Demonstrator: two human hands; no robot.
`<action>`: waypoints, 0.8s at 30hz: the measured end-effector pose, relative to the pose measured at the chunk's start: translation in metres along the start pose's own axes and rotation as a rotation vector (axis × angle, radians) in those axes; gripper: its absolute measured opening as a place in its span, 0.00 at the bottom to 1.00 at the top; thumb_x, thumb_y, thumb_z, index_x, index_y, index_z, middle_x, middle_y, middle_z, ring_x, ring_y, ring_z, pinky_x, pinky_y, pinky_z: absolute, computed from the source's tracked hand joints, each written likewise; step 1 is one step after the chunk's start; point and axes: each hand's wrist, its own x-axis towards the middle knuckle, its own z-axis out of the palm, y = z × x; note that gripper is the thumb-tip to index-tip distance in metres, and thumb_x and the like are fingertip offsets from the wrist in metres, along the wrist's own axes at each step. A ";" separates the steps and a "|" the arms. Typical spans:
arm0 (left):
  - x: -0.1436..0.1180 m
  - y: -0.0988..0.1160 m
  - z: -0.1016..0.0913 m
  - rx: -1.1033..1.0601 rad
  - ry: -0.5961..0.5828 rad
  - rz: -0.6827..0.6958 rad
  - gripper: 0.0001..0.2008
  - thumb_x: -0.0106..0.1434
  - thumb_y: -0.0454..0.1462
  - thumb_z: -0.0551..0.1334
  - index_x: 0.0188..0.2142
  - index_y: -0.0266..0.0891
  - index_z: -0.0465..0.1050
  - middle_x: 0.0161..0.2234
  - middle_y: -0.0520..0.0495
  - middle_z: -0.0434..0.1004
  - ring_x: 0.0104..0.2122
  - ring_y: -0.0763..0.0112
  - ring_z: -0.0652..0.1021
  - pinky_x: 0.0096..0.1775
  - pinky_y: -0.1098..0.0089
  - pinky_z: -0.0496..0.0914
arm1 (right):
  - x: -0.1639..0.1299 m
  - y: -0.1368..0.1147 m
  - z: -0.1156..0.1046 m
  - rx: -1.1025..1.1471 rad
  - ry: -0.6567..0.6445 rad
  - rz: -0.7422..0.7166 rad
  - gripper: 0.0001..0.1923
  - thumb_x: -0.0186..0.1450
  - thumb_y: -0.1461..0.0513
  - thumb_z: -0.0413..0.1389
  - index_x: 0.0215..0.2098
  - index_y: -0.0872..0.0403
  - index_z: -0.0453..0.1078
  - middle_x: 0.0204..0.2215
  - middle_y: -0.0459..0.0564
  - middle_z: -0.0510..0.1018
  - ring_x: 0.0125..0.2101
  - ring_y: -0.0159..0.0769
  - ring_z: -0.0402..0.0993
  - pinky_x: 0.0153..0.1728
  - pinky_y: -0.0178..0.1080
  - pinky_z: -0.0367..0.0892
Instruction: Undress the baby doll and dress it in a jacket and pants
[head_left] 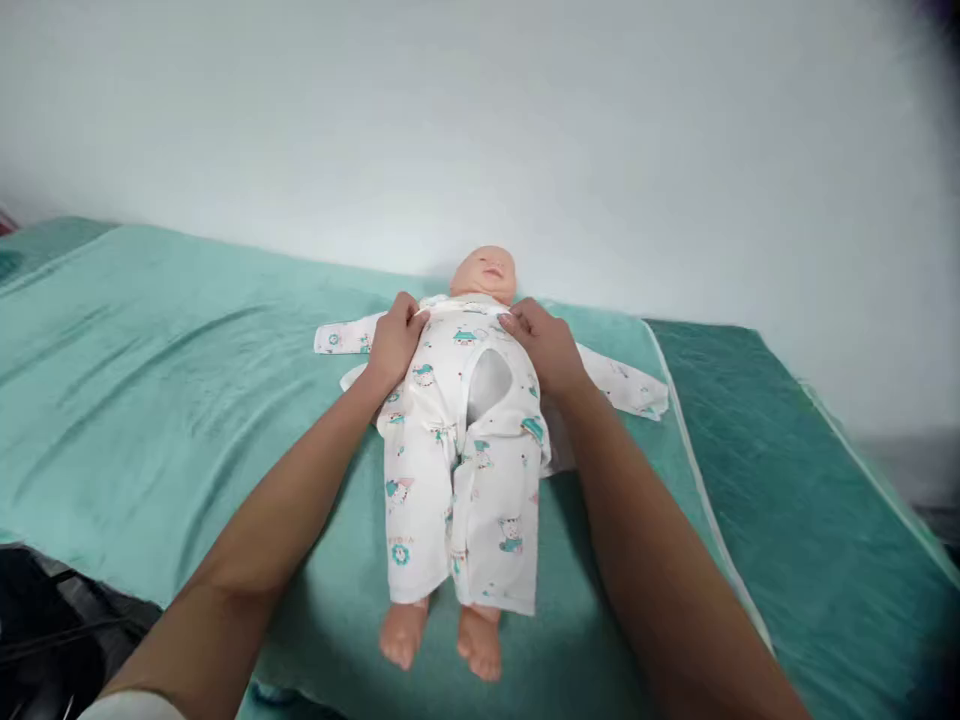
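Observation:
A baby doll (486, 270) lies on its back on a teal sheet (172, 400), head toward the wall and bare feet (442, 635) toward me. It wears a white printed romper (457, 460) with small animal figures; the sleeves are spread out to both sides. My left hand (394, 340) rests on the romper at the doll's right shoulder, fingers curled on the cloth. At the other shoulder, my right hand (546, 345) presses on the cloth near the collar. An oval gap (489, 385) in the romper's front shows a pale layer beneath.
The teal sheet covers a bed or table against a white wall (480, 120). A darker green surface (787, 480) runs along the right side. Dark objects (45, 630) lie below the near left edge.

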 end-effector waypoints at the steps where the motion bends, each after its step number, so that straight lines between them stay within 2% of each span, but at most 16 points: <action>1: 0.002 0.000 0.000 0.014 -0.013 0.000 0.08 0.67 0.37 0.57 0.31 0.43 0.58 0.24 0.55 0.62 0.28 0.70 0.66 0.33 0.69 0.56 | 0.002 0.000 0.000 -0.001 0.009 -0.004 0.14 0.66 0.48 0.49 0.31 0.49 0.62 0.21 0.43 0.67 0.26 0.38 0.63 0.29 0.38 0.54; 8: 0.011 -0.001 0.001 0.088 -0.043 -0.062 0.06 0.66 0.37 0.58 0.33 0.43 0.61 0.25 0.54 0.67 0.28 0.68 0.68 0.34 0.68 0.58 | 0.009 0.002 0.004 0.003 0.055 0.103 0.13 0.65 0.50 0.52 0.29 0.49 0.61 0.20 0.43 0.67 0.26 0.38 0.62 0.29 0.38 0.55; 12: 0.006 0.002 0.003 0.143 -0.029 -0.065 0.04 0.68 0.37 0.55 0.35 0.43 0.64 0.27 0.51 0.70 0.30 0.66 0.70 0.35 0.67 0.60 | 0.006 0.002 0.008 0.049 0.122 0.146 0.14 0.64 0.49 0.54 0.31 0.49 0.61 0.23 0.44 0.70 0.27 0.39 0.65 0.31 0.38 0.57; 16: -0.002 0.006 0.002 0.218 -0.010 -0.009 0.08 0.69 0.34 0.51 0.40 0.42 0.68 0.36 0.46 0.74 0.36 0.63 0.73 0.39 0.66 0.64 | -0.005 0.004 0.010 0.071 0.204 0.097 0.12 0.66 0.49 0.53 0.37 0.48 0.64 0.23 0.42 0.71 0.27 0.39 0.68 0.33 0.39 0.60; 19: -0.007 0.005 -0.001 0.262 -0.004 0.045 0.11 0.67 0.33 0.53 0.45 0.43 0.71 0.45 0.43 0.73 0.43 0.61 0.74 0.44 0.65 0.66 | -0.016 0.007 0.011 0.127 0.202 0.010 0.12 0.67 0.51 0.52 0.43 0.48 0.68 0.32 0.46 0.76 0.34 0.40 0.72 0.39 0.42 0.65; 21: -0.009 0.002 -0.002 0.252 -0.028 0.064 0.12 0.67 0.32 0.53 0.45 0.43 0.72 0.45 0.43 0.72 0.45 0.61 0.74 0.47 0.64 0.67 | -0.022 0.009 0.011 0.177 0.200 -0.034 0.12 0.68 0.53 0.51 0.45 0.48 0.69 0.39 0.48 0.78 0.40 0.40 0.73 0.44 0.43 0.66; 24: -0.011 -0.004 -0.005 0.200 -0.053 0.092 0.11 0.66 0.32 0.54 0.44 0.43 0.73 0.43 0.44 0.73 0.45 0.61 0.74 0.48 0.64 0.67 | -0.032 0.010 0.012 0.238 0.214 -0.043 0.12 0.68 0.54 0.51 0.46 0.48 0.70 0.43 0.50 0.78 0.44 0.41 0.73 0.48 0.45 0.67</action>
